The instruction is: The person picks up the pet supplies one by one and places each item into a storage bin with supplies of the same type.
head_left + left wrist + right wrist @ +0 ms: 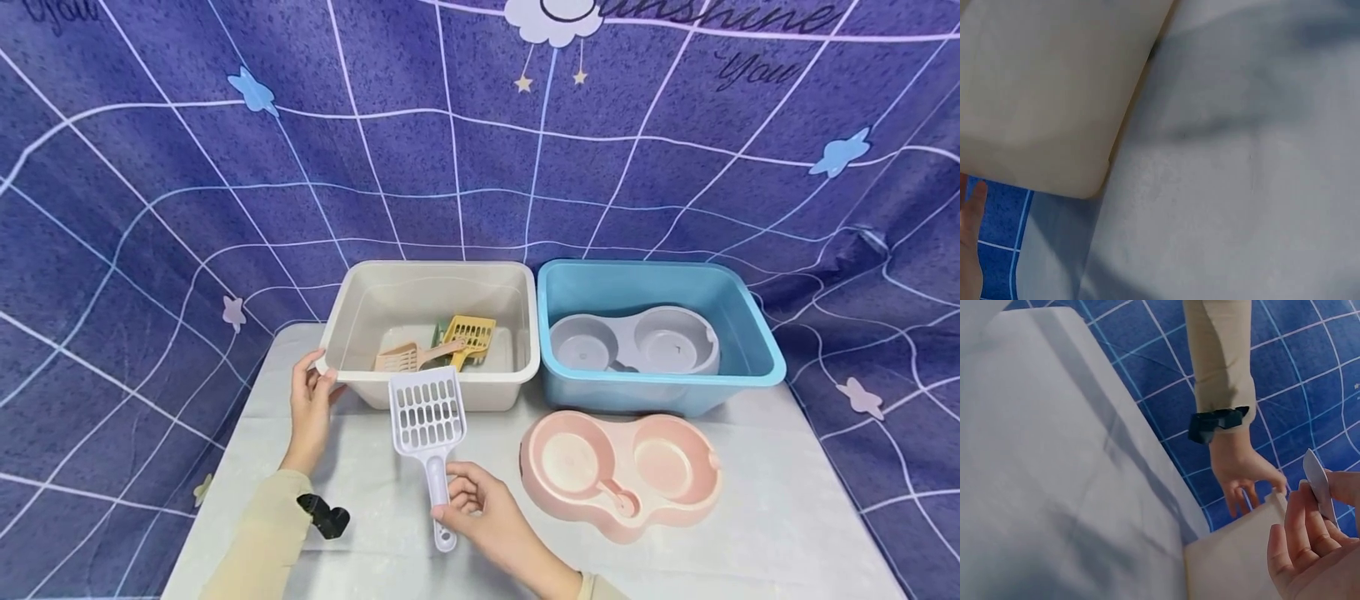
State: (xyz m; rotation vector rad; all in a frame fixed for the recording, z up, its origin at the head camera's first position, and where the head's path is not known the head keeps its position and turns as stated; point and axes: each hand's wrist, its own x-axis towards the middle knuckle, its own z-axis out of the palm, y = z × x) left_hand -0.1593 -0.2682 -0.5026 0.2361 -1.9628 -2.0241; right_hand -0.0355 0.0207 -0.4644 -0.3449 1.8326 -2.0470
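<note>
My left hand [309,417] grips the front left corner of a beige litter box [491,395], thumb at the rim. The right wrist view also shows that left hand [1238,462] on the box corner. In front of the box, my right hand [486,518] pinches a pale lavender litter scoop [437,477] by its handle. The slotted head points up and away, overlapping the box's front rim in the head view. Inside the box lie a yellow scoop [477,326], a tan scoop [432,353] and something green, partly hidden beneath them.
Right of the beige box stands a blue litter box [660,395] with a grey double bowl [632,333] inside. A pink double bowl [622,479] rests on the white-covered table [375,508] before it. A patterned blue curtain [480,158] hangs close behind.
</note>
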